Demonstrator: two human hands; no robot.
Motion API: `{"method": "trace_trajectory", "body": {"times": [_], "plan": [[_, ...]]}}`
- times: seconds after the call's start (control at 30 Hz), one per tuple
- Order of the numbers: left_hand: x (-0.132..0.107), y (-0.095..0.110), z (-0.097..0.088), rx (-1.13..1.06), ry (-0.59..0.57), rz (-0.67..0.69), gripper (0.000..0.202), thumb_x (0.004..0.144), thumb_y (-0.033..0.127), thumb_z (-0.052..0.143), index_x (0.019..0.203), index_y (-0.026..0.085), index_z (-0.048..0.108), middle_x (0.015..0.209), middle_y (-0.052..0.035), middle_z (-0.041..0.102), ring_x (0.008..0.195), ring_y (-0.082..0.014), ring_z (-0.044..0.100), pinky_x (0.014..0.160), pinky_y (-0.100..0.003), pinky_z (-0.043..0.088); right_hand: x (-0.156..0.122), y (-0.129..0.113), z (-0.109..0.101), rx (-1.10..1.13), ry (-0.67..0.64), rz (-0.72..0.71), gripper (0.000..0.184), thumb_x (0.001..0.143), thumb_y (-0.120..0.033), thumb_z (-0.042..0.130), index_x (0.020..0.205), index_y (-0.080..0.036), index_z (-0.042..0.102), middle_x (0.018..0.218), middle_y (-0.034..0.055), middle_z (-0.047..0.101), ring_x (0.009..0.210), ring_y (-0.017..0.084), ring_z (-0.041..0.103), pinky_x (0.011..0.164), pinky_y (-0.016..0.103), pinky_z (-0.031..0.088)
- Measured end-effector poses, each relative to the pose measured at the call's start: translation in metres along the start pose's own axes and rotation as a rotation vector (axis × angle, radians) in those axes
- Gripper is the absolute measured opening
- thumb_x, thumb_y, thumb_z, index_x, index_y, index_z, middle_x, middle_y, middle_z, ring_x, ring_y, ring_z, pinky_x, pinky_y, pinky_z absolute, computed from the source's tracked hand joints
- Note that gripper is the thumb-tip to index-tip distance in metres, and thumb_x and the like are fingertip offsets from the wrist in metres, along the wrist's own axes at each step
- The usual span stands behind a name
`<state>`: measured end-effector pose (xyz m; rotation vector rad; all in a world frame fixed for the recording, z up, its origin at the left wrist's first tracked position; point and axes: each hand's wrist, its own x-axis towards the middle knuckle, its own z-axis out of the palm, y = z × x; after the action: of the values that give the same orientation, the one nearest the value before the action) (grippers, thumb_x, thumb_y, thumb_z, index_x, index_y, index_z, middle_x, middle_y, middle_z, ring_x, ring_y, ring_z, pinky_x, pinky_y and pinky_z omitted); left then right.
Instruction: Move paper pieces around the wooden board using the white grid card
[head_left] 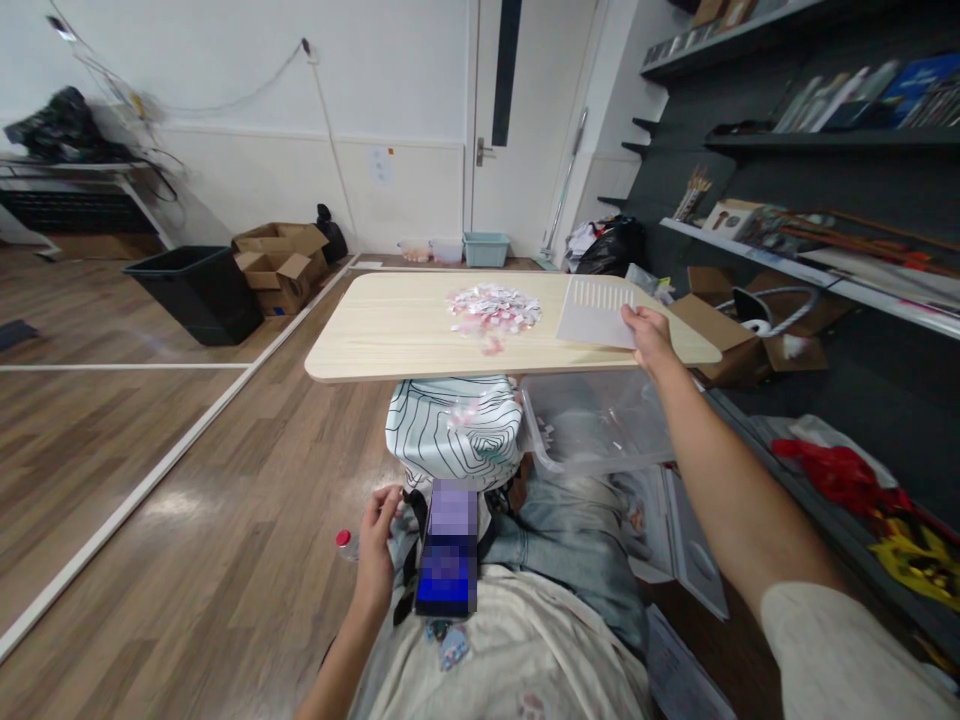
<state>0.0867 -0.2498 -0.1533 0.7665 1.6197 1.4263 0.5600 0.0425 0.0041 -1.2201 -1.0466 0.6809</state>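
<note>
Grasping a flat, whitish sheet (592,322) lined with narrow, yellowish slots (602,293), the fingers of your right hand (652,338) clasp its edge at the right side of the tabletop (390,322), beside heaped white-and-pink pieces (499,308); your left hand's (377,520) grip is unclear.

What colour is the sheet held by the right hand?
The sheet is white; see head view.

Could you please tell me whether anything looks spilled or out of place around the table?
Somewhat, yes: a small pink clump sits just outside the pale heap, toward the near edge of the table, and blurred pinkish bits appear on the patterned fabric below. They look strayed, since most pieces sit in the heap.
</note>
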Motion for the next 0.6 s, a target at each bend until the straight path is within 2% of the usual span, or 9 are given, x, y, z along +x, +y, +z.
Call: {"method": "trace_trajectory", "body": {"times": [0.1, 0.17, 0.23, 0.3, 0.4, 0.43, 0.5, 0.6], "plan": [[0.036, 0.022, 0.002, -0.07, 0.177, 0.14, 0.059, 0.08, 0.079, 0.076, 0.103, 0.025, 0.067, 0.101, -0.0043, 0.07, 0.084, -0.0204, 0.063, 0.069, -0.031, 0.043, -0.002, -0.001, 0.001, 0.0, -0.019, -0.009, 0.067, 0.061, -0.066, 0.104, 0.076, -0.029, 0.05, 0.068, -0.0038, 0.06, 0.064, 0.017, 0.059, 0.058, 0.029, 0.051], [0.065, 0.045, 0.0, -0.161, 0.253, 0.206, 0.052, 0.086, 0.07, 0.074, 0.108, 0.025, 0.059, 0.103, -0.0024, 0.066, 0.085, -0.0175, 0.064, 0.069, -0.027, 0.044, -0.003, -0.002, 0.001, 0.003, -0.025, -0.007, 0.067, 0.059, -0.066, 0.103, 0.076, -0.029, 0.05, 0.068, -0.0033, 0.06, 0.065, 0.018, 0.059, 0.058, 0.03, 0.052], [0.096, 0.074, -0.004, -0.25, 0.316, 0.217, 0.043, 0.094, 0.063, 0.065, 0.112, 0.026, 0.052, 0.108, -0.0027, 0.063, 0.084, -0.0156, 0.066, 0.065, -0.024, 0.044, -0.004, -0.003, 0.001, 0.007, -0.021, -0.003, 0.068, 0.056, -0.067, 0.103, 0.076, -0.029, 0.05, 0.069, -0.003, 0.061, 0.066, 0.018, 0.06, 0.059, 0.03, 0.052], [0.124, 0.106, -0.009, -0.245, 0.4, 0.225, 0.032, 0.104, 0.054, 0.05, 0.119, 0.026, 0.048, 0.113, -0.0041, 0.061, 0.088, -0.0156, 0.068, 0.063, -0.023, 0.045, -0.004, -0.003, 0.001, 0.006, -0.014, -0.005, 0.069, 0.055, -0.068, 0.103, 0.076, -0.029, 0.05, 0.069, -0.003, 0.061, 0.066, 0.017, 0.059, 0.06, 0.03, 0.052], [0.157, 0.151, -0.015, -0.207, 0.511, 0.324, 0.033, 0.109, 0.042, 0.049, 0.134, 0.021, 0.046, 0.13, -0.008, 0.062, 0.1, -0.0156, 0.068, 0.068, -0.022, 0.049, -0.004, -0.003, 0.001, -0.005, -0.016, -0.018, 0.07, 0.055, -0.069, 0.103, 0.076, -0.03, 0.048, 0.068, -0.0038, 0.058, 0.065, 0.017, 0.057, 0.058, 0.029, 0.05], [0.164, 0.163, -0.015, -0.179, 0.515, 0.337, 0.036, 0.109, 0.039, 0.05, 0.137, 0.018, 0.047, 0.134, -0.0092, 0.062, 0.102, -0.0159, 0.067, 0.069, -0.023, 0.05, -0.004, -0.003, 0.001, -0.009, -0.019, -0.021, 0.071, 0.055, -0.07, 0.102, 0.077, -0.03, 0.048, 0.068, -0.0041, 0.058, 0.064, 0.017, 0.056, 0.057, 0.029, 0.049], [0.175, 0.184, -0.016, -0.056, 0.449, 0.33, 0.037, 0.107, 0.036, 0.055, 0.137, 0.015, 0.054, 0.131, -0.0091, 0.065, 0.102, -0.0176, 0.066, 0.075, -0.026, 0.053, -0.004, -0.003, 0.001, -0.013, -0.024, -0.021, 0.071, 0.056, -0.07, 0.102, 0.077, -0.03, 0.047, 0.068, -0.0043, 0.057, 0.065, 0.017, 0.057, 0.057, 0.029, 0.049], [0.186, 0.202, -0.017, 0.289, 0.242, 0.351, 0.031, 0.102, 0.039, 0.062, 0.12, 0.015, 0.071, 0.109, -0.0072, 0.074, 0.102, -0.0238, 0.071, 0.089, -0.036, 0.058, -0.005, -0.004, 0.001, -0.009, -0.019, -0.013, 0.07, 0.056, -0.068, 0.103, 0.076, -0.029, 0.048, 0.068, -0.0044, 0.057, 0.065, 0.016, 0.057, 0.058, 0.028, 0.049]]}}
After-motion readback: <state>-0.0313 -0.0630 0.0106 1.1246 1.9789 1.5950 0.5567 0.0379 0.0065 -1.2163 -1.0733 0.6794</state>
